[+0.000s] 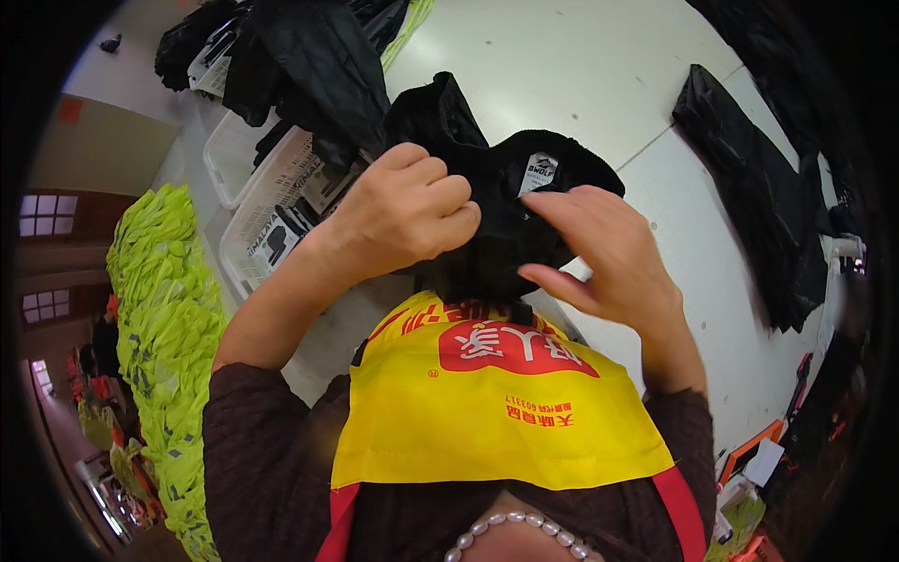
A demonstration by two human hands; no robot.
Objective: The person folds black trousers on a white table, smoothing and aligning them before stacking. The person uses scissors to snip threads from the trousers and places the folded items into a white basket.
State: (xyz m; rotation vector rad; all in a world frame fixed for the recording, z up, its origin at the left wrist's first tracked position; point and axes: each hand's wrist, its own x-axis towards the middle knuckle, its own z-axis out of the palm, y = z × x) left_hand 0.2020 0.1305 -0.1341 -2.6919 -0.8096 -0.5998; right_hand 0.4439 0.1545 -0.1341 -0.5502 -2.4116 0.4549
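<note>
1. The white table [581,75] carries everything and fills the upper part of the view; a long black garment [749,187] lies spread toward its right edge, well apart from the hands; a heap of black clothing [300,56] sits at its far left corner.
2. A tall stack of fluorescent yellow vests [159,309] stands off the table's left edge, just beside it.
3. Two white plastic baskets [262,201] sit along the left edge of the table; the nearer one holds black items with white printed cards, and the farther one is partly buried under the black heap, so its contents cannot be told.
4. The black knit garment [496,215] is held up over the near edge of the table, just above a yellow apron [487,412]; a small white label [537,172] shows on its upper part.
5. The left hand [407,201] is clamped in a fist on the garment's left side; the right hand [609,253] has its fingers spread loosely, fingertips touching the fabric below the label.
6. By my judgement the work is at an early or middle stage; the garment is bunched, not folded flat or bagged, and the label seems to be under inspection; placing it in a basket or on a pile looks left to do.
</note>
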